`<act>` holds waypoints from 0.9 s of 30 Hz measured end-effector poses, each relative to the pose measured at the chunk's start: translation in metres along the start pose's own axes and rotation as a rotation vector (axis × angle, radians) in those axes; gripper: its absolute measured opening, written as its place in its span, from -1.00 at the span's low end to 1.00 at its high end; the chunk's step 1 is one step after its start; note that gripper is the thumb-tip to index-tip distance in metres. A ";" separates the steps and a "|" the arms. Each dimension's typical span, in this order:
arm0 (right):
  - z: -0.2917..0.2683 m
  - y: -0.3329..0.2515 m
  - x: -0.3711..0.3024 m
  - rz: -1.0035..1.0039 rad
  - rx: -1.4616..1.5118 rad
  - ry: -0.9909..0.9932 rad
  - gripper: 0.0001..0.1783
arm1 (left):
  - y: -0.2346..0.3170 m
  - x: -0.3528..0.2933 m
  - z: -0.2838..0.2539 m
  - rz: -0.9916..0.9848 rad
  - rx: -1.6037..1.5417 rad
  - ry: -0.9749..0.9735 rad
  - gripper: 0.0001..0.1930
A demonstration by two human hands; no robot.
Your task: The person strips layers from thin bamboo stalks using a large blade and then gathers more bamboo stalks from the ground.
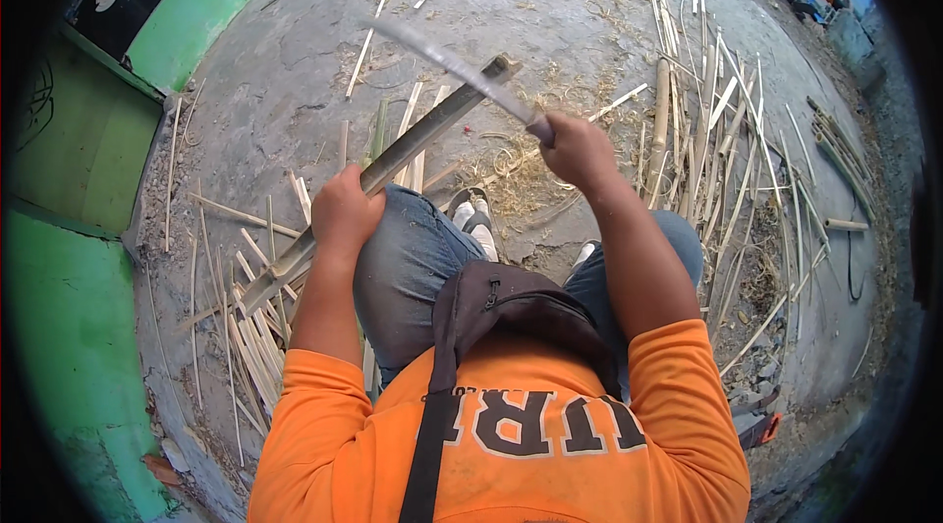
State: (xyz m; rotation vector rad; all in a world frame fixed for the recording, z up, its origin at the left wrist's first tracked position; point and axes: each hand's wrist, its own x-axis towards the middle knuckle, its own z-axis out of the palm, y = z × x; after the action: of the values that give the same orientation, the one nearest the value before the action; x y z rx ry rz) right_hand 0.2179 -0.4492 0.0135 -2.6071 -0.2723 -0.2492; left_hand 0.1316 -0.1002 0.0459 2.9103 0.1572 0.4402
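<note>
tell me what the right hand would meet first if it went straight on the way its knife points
Probably the far end of the split bamboo length held in the left hand. The knife in the right hand crosses it in view, but I cannot tell whether they touch.

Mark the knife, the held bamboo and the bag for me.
Knife (pixel 447 60): head view, on the blade, partway along it.
Held bamboo (pixel 425 137): head view, on the stretch between hand and upper end.
Bag (pixel 521 311): head view, on the dark pouch.

Left grip (pixel 348 211) holds split bamboo (pixel 432 130); right grip (pixel 578 152), knife (pixel 454 68).
</note>
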 end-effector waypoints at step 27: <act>0.003 0.009 0.003 0.014 0.242 0.035 -0.81 | 0.002 0.006 -0.005 -0.024 -0.046 -0.050 -0.68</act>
State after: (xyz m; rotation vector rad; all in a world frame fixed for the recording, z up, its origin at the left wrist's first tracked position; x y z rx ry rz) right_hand 0.2234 -0.4548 0.0071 -2.3629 -0.2546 -0.2414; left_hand 0.1361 -0.1003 0.0525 2.8684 0.1727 0.3623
